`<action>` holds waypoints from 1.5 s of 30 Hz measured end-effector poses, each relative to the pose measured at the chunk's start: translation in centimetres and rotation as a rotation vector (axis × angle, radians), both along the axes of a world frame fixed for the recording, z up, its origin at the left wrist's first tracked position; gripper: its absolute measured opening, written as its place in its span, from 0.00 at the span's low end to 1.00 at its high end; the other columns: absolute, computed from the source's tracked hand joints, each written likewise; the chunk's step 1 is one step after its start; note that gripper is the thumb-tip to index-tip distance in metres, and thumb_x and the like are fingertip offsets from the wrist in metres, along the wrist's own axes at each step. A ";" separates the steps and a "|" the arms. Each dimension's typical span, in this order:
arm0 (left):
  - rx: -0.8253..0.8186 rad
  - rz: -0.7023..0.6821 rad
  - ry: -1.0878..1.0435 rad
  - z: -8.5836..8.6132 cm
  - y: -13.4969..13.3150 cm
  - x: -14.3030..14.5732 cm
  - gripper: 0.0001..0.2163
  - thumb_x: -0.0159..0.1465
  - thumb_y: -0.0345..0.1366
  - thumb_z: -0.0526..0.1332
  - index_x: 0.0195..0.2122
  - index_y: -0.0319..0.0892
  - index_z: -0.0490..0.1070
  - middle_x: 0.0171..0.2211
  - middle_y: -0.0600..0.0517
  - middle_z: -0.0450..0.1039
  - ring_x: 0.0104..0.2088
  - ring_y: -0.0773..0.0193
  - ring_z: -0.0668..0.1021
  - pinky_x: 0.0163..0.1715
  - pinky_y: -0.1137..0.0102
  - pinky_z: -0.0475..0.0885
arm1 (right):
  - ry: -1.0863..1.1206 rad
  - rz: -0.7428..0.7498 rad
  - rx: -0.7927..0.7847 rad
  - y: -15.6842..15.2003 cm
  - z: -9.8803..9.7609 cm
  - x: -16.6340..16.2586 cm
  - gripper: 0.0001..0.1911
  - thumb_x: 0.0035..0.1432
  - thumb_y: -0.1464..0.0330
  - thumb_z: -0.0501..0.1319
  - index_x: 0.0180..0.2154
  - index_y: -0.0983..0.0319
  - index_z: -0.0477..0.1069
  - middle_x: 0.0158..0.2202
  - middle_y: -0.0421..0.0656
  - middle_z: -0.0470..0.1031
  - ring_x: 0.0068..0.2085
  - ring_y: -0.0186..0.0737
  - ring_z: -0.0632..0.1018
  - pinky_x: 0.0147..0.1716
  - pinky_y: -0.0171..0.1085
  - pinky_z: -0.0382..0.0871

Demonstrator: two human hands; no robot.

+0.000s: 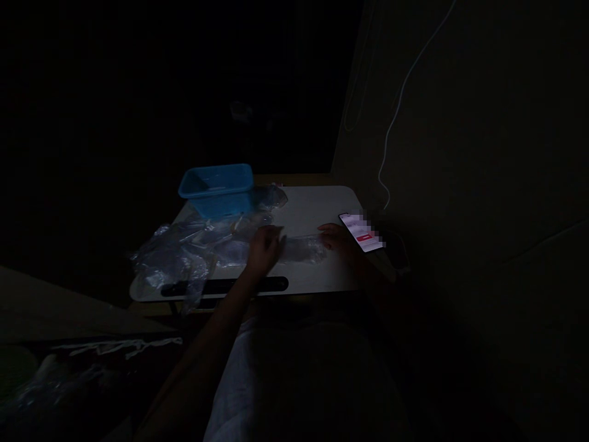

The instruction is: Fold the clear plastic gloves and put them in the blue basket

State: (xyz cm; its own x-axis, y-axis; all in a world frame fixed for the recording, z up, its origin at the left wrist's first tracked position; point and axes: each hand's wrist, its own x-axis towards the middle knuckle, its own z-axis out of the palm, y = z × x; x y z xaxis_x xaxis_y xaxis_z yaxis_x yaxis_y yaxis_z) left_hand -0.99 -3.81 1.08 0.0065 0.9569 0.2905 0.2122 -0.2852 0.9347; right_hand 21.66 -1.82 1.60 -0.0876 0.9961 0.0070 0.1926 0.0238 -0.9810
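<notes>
The room is very dark, so fine detail is lost. A clear plastic bag (301, 248) lies stretched flat across the white folding table (317, 202), between my two hands. My left hand (264, 250) is closed at the bag's left part, its fingers curled in; the exact grip is hard to see. At the bag's right end my right hand (337, 238) touches the plastic, with its fingers bent and apart. A heap of crumpled clear plastic bags (172, 248) covers the table's left side, and part of it hangs over the front edge.
A blue plastic basket (223, 205) stands at the table's back left. A lit phone (356, 230) leans at the right edge. Along the front runs a dark slot (276, 283). A white cable (400, 98) hangs down the right wall. More plastic (50, 387) lies low at left.
</notes>
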 end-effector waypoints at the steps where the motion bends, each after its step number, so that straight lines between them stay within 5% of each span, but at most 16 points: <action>1: 0.086 -0.060 0.125 0.1 -0.2 0.1 0.16 0.54 0.35 0.59 0.45 0.44 0.67 0.50 0.47 0.67 0.53 0.57 0.67 0.54 0.62 0.60 | -0.036 -0.021 0.016 0.0 0.0 0.0 0.14 0.42 0.67 0.59 0.34 0.63 0.67 0.20 0.36 0.65 0.21 0.31 0.65 0.21 0.33 0.57; 5: 0.275 -0.274 0.563 0.1 -0.5 0.6 0.20 0.57 0.34 0.55 0.52 0.42 0.64 0.56 0.46 0.63 0.58 0.54 0.61 0.58 0.58 0.52 | -0.161 -0.035 0.079 -0.1 0.3 0.1 0.12 0.43 0.69 0.58 0.34 0.61 0.68 0.24 0.39 0.69 0.24 0.34 0.68 0.24 0.33 0.60; 11: 0.236 -0.185 0.912 -0.3 -0.5 0.9 0.21 0.61 0.35 0.48 0.55 0.35 0.60 0.58 0.38 0.58 0.59 0.53 0.60 0.56 0.53 0.53 | -0.212 -0.049 0.115 -0.1 0.1 0.4 0.12 0.46 0.68 0.57 0.37 0.62 0.69 0.27 0.41 0.71 0.26 0.35 0.71 0.24 0.34 0.63; 19: 0.199 -0.075 1.259 0.4 -1.3 1.3 0.23 0.65 0.37 0.40 0.58 0.34 0.55 0.60 0.41 0.53 0.61 0.56 0.55 0.56 0.52 0.52 | -0.447 -0.214 0.267 1.1 -0.8 0.7 0.12 0.47 0.71 0.54 0.36 0.63 0.71 0.32 0.44 0.75 0.33 0.39 0.75 0.35 0.38 0.69; 32: 0.156 -0.032 1.301 0.3 -1.4 1.3 0.28 0.64 0.47 0.41 0.59 0.32 0.53 0.61 0.40 0.50 0.61 0.52 0.54 0.55 0.49 0.52 | -0.519 -0.244 0.370 1.1 -1.5 1.0 0.15 0.51 0.69 0.50 0.39 0.63 0.70 0.39 0.46 0.75 0.41 0.41 0.75 0.42 0.40 0.69; 37: 0.189 0.016 1.163 0.4 -1.4 0.9 0.22 0.66 0.39 0.38 0.58 0.39 0.55 0.60 0.46 0.56 0.60 0.59 0.58 0.55 0.56 0.55 | -0.552 -0.230 0.417 1.0 -1.7 1.0 0.15 0.52 0.70 0.49 0.38 0.62 0.70 0.39 0.46 0.75 0.42 0.41 0.75 0.44 0.41 0.68; 45: 0.229 -0.083 1.245 0.2 -1.3 1.2 0.21 0.63 0.36 0.43 0.56 0.36 0.58 0.59 0.43 0.56 0.59 0.58 0.59 0.55 0.53 0.55 | -0.645 -0.361 0.565 -1.0 -1.2 0.3 0.19 0.55 0.71 0.46 0.45 0.67 0.68 0.45 0.52 0.72 0.48 0.43 0.72 0.49 0.42 0.65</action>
State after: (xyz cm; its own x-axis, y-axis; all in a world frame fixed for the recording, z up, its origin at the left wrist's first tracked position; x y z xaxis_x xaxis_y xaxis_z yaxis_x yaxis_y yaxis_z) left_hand 0.25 -5.15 1.26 0.4509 0.8692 0.2028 0.8826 -0.4681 0.0441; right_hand 21.99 -2.81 0.44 0.0708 0.8275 0.5569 0.7855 0.2978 -0.5424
